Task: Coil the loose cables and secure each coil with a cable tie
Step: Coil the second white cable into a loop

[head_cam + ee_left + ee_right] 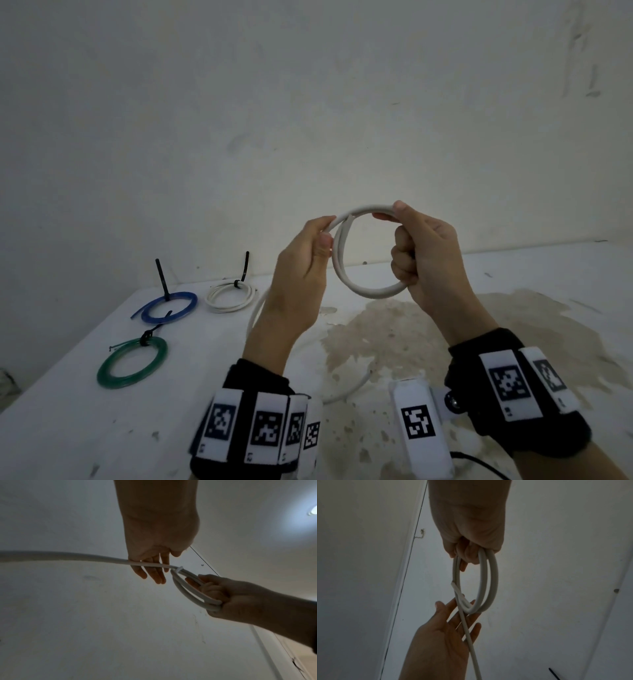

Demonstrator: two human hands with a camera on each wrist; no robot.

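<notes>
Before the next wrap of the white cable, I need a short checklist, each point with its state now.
1. Right hand grips the loops of the white cable firmly: ok, its fingers are curled round them.
2. Left hand guides the loose run: ok; fingers nearly straight, the thumb presses the cable.
3. Loops lie together: ok; two turns sit side by side in the right wrist view.
4. Loose cable remains to wind: ok; a length trails down onto the table.
5. Spare cable tie within reach: cannot tell.
6. Finished coils are apart from the work: ok; the blue coil, green coil and small white coil lie far left.
</notes>
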